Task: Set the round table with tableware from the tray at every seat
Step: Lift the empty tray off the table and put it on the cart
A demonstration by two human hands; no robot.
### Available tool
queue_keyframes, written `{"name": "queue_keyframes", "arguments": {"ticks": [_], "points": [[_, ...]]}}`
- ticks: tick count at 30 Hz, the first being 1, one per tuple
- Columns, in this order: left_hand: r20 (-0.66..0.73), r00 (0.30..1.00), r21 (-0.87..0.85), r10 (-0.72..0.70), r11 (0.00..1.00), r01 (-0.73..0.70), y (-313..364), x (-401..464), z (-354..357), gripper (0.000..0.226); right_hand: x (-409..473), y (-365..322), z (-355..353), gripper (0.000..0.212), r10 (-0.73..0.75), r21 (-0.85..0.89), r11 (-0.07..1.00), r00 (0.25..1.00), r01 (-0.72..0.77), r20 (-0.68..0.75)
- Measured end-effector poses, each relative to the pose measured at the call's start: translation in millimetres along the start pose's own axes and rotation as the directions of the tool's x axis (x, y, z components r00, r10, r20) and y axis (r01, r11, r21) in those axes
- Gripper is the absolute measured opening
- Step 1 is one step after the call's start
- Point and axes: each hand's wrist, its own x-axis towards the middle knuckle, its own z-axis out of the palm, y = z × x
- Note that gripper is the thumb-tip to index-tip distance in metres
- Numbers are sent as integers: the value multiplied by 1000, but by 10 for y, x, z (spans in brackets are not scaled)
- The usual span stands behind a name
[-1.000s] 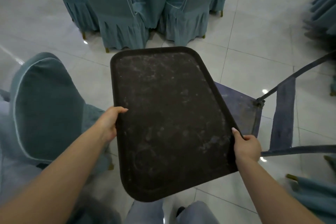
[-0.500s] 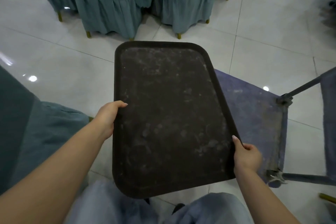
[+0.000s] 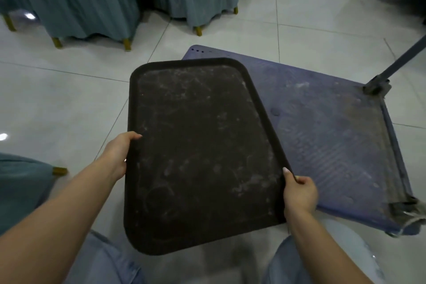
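A dark brown rectangular tray [image 3: 198, 152], scuffed and with nothing on it, is held flat in front of me over the floor. My left hand [image 3: 118, 153] grips its left edge with the thumb on top. My right hand [image 3: 298, 192] grips its right edge near the close corner. The tray's far right corner overlaps the deck of a blue platform cart [image 3: 334, 136]. No tableware and no round table top are in view.
The blue cart lies low on the white tiled floor at the right, its grey handle post [image 3: 396, 65] rising at the far right. Chairs with blue-grey skirted covers [image 3: 92, 0] stand at the back. Another covered chair [image 3: 20, 189] is at my left.
My view has tipped downward and the cart deck has come more fully into sight under the tray's right side. Both hands keep the same grip on the tray.
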Motion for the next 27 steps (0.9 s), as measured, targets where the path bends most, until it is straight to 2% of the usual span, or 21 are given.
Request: {"name": "queue_keyframes", "arguments": {"ticks": [3, 7, 14, 16, 20, 25, 27], "points": [[0, 999, 42, 33, 999, -33, -176, 187, 38, 10, 34, 190, 63, 30, -2, 5, 1000, 999, 2, -32], [23, 1000, 53, 9, 999, -10, -352, 317, 72, 21, 27, 314, 65, 27, 4, -20, 1000, 999, -5, -54], [11, 999, 89, 36, 995, -37, -371, 422, 116, 22, 6, 391, 119, 27, -49, -83, 995, 999, 49, 2], [-3, 999, 135, 46, 990, -45, -339, 423, 91, 19, 0, 432, 85, 28, -82, -125, 988, 995, 88, 57], [-7, 998, 292, 61, 955, -57, -210, 529, 7, 12, -24, 451, 88, 29, -94, -242, 957, 963, 157, 254], [-53, 993, 577, 107, 815, -57, -283, 571, -121, 47, -65, 483, 157, 28, -22, -361, 914, 911, 185, 411], [-71, 995, 617, 66, 787, -8, -361, 544, -205, 49, -65, 444, 160, 29, -2, -403, 893, 897, 201, 442]]}}
